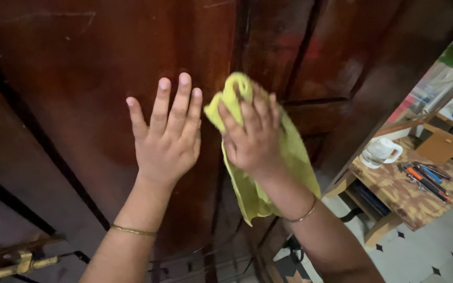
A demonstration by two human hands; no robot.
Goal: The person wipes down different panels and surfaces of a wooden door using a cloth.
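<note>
Dark wooden door (106, 63) fills my view. Left hand (166, 139) raised, fingers spread, palm flat on it. Right hand (252, 139) curled, gripping yellow cloth (294, 157) against the panel.

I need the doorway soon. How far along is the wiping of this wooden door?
Done: cannot tell; no panel looks clearly cleaner. In hand: the right hand presses a yellow cloth on the dark wooden door near a panel edge, while the left hand lies flat beside it. Left: dull smudges show across the upper panels.
</note>
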